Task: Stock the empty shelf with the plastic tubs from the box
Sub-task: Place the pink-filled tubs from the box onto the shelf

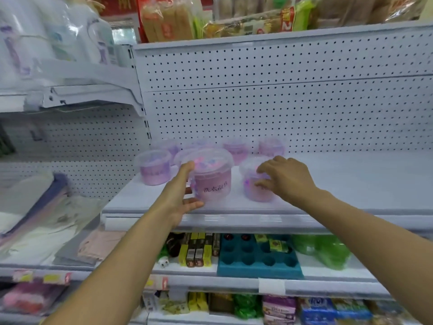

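Several clear plastic tubs with pink-purple contents stand on the left part of the white shelf [351,184]. My left hand [182,198] cups the left side of the front tub [210,179], thumb under its base and fingers up at its rim. My right hand [283,177] lies over the tub to its right [255,191], fingers curled round its top and side. More tubs stand behind: one at the far left [153,168], two at the back [235,147] [270,146]. The box is out of view.
A perforated white back panel [281,102] rises behind the shelf. The shelf below holds a teal tray [257,259], small packets and green bags [328,252]. Packaged goods fill the shelf above and the unit to the left holds folded cloths.
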